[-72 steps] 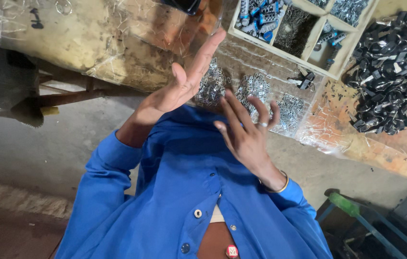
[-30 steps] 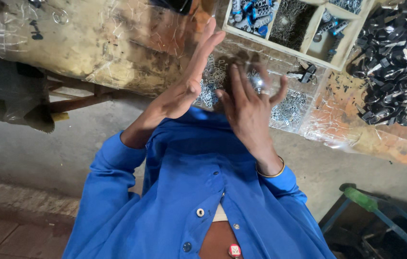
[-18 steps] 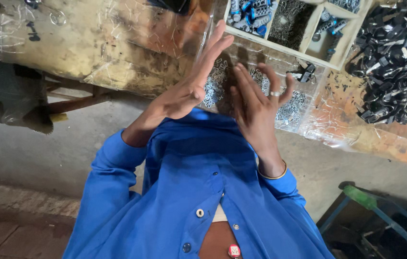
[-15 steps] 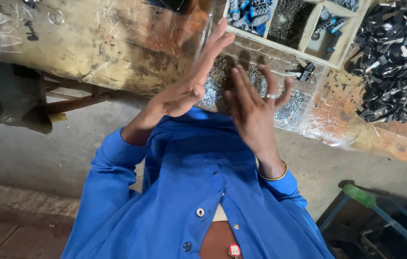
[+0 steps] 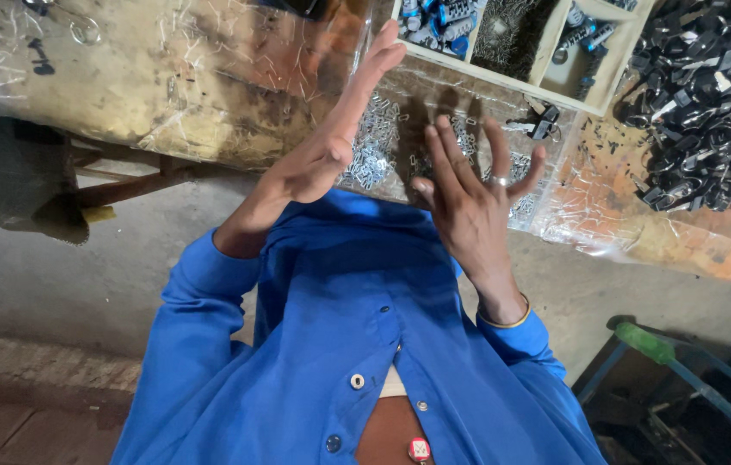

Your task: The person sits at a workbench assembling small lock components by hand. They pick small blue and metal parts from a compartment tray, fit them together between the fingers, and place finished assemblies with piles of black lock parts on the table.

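My left hand (image 5: pixel 335 142) is raised edge-on in front of me, fingers straight and together, holding nothing. My right hand (image 5: pixel 469 194) is up beside it with its back to me and the fingers spread; a ring sits on one finger and a bangle on the wrist. Both hands hover above a pile of small silver metal pieces (image 5: pixel 376 155) lying under clear plastic on the workbench (image 5: pixel 193 77). I wear a blue buttoned shirt.
A wooden divided tray (image 5: pixel 512 82) with blue parts and dark wire sits at the back. A heap of black metal clips (image 5: pixel 710 95) lies at the right. A green-handled tool and a blue frame (image 5: pixel 675 362) stand on the floor at lower right.
Both hands stay raised over the silver pieces. The right hand's fingers have spread wider, and the left hand has straightened and reached a little higher.
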### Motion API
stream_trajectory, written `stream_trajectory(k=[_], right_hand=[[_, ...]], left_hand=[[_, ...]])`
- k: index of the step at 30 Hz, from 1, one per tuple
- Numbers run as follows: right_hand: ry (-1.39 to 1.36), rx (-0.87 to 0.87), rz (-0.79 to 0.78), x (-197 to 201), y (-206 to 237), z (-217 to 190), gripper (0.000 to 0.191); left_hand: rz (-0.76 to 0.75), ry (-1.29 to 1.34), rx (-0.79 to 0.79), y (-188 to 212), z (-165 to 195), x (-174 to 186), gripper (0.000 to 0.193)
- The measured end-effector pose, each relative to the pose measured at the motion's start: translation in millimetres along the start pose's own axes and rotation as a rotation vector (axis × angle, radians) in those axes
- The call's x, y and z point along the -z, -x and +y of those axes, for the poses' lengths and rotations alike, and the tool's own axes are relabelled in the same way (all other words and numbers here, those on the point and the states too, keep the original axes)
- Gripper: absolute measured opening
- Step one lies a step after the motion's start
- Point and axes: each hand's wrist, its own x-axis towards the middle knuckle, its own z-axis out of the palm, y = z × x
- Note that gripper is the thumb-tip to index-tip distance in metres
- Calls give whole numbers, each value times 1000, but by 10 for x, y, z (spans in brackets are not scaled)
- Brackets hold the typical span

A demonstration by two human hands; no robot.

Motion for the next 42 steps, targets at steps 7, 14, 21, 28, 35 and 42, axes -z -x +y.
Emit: stream_trajectory(k=[7, 14, 21, 28, 35, 42], right_hand=[[149, 94, -70, -37, 135, -87, 74], [154, 72, -73, -48, 141, -71, 77], [-205, 18, -27, 112, 128, 53, 60], [-321, -79, 273, 303, -294, 1283, 22], [-128, 88, 193, 61, -793, 1816, 31], [147, 103, 231, 26, -773, 1745, 25]], left_hand=[[43, 2, 26, 23, 23, 17, 107], [71, 15, 53, 13, 67, 4, 110], [110, 46, 18, -18, 129, 14, 100], [173, -157, -103, -388, 425, 160, 48], [84, -409, -200, -1033, 686, 171, 31], [24, -473, -346, -1376, 519, -109, 23]])
